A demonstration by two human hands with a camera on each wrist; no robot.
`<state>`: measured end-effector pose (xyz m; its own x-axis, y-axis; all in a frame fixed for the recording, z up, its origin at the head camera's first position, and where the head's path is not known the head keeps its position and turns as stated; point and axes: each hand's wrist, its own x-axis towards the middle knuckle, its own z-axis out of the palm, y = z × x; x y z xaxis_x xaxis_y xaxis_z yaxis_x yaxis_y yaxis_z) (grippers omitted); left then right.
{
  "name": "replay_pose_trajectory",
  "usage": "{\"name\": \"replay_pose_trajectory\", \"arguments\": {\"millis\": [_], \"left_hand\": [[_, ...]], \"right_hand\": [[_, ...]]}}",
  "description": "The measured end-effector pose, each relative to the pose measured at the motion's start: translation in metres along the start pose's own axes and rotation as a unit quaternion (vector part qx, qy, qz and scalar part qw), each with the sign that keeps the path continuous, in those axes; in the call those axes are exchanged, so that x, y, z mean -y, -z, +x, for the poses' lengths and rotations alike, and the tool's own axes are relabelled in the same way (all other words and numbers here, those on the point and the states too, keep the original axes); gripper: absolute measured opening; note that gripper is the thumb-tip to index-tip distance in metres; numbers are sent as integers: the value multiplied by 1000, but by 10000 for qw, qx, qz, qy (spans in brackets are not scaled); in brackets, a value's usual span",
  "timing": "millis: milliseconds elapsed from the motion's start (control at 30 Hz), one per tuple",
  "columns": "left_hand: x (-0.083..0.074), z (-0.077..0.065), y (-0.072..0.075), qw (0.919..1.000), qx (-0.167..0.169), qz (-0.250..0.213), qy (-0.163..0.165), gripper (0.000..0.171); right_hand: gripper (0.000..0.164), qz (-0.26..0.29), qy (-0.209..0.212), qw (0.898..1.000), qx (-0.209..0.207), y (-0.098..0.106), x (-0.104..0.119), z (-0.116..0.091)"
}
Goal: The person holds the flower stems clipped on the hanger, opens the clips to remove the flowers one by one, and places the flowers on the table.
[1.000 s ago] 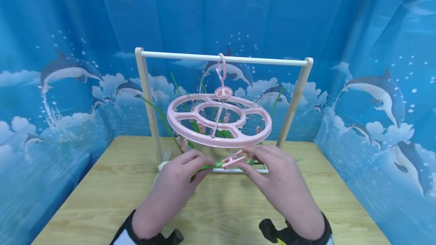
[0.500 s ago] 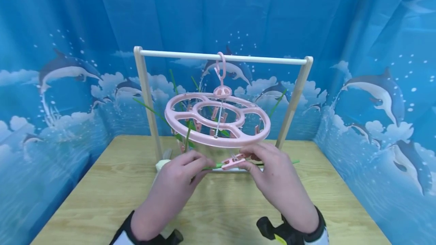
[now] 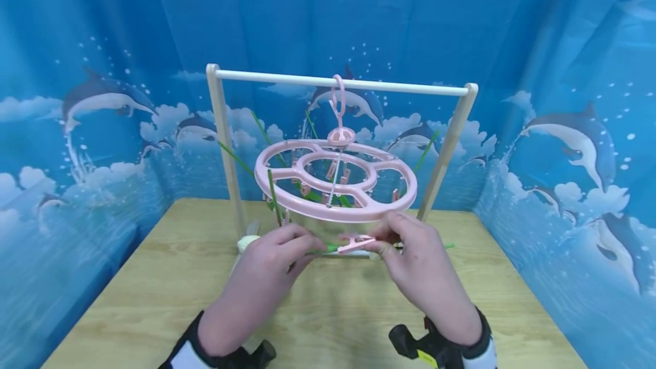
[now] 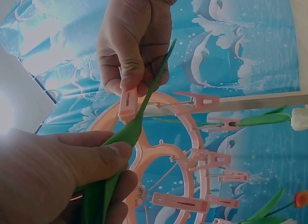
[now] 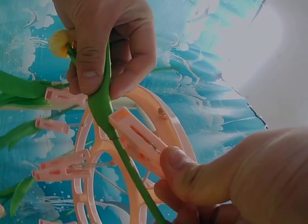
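Observation:
My left hand [image 3: 269, 263] pinches a yellow-headed artificial flower by its green leaves [image 4: 127, 135]. Its yellow bloom [image 5: 58, 44] pokes out behind the fingers in the right wrist view, and its thin stem [image 5: 139, 185] runs toward my right hand [image 3: 422, 266]. Between thumb and fingers, that right hand grips the handle end of a pink clothespin [image 3: 356, 244]. The clothespin's mouth end lies right at the base of the leaves. Just above both hands hangs the round pink clip hanger [image 3: 318, 209], hooked on a white rail [image 3: 405, 88].
Other pink clothespins [image 5: 62, 166] dangle from the hanger, several holding green-stemmed flowers. A white bloom [image 3: 247, 242] shows at the left post, and an orange-red bloom [image 4: 301, 199] in the left wrist view. The wooden frame [image 3: 448, 150] stands on the wood-grain table [image 3: 169, 278].
The clothespin in my right hand has turned slightly and looks flatter. A green stem left of the hanger's front has swung a little. My left hand keeps its grip on the flower.

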<state>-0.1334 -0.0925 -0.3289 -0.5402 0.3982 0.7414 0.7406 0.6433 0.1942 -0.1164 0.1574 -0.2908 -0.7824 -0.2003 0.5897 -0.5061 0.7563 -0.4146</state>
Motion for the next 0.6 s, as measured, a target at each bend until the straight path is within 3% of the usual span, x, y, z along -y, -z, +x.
{"name": "replay_pose_trajectory", "arguments": {"millis": [167, 300, 467, 600], "left_hand": [[1, 2, -2, 9991, 338, 86, 239, 25], [1, 4, -3, 9979, 540, 95, 354, 26], [2, 3, -1, 9982, 507, 49, 331, 25], [5, 0, 2, 9989, 353, 29, 310, 26]], "right_hand": [[19, -85, -263, 9995, 128, 2, -2, -1], [30, -254, -385, 9986, 270, 1, -3, -2], [41, -278, -325, 9982, 412, -1, -1, 0], [42, -283, -529, 9961, 647, -1, 3, 4]]}}
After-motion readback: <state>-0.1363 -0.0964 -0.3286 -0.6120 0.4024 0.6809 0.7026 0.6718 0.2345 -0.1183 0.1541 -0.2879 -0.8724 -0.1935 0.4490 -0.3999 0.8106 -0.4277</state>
